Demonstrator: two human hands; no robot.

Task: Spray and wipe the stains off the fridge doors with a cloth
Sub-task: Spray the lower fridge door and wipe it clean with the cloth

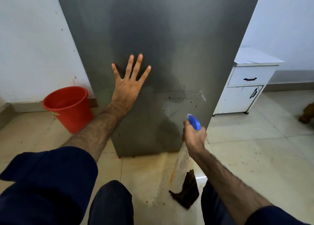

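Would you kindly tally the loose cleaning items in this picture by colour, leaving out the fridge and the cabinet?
Red: 1, the bucket on the floor left of the fridge.
Blue and clear: 1, the spray bottle in the right hand.
Brown: 1, the cloth hanging below that hand.
Total: 3

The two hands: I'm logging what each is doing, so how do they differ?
The left hand is open, fingers spread flat on the fridge door; the right hand is closed around the spray bottle. The left sits higher, the right lower. Both are bare.
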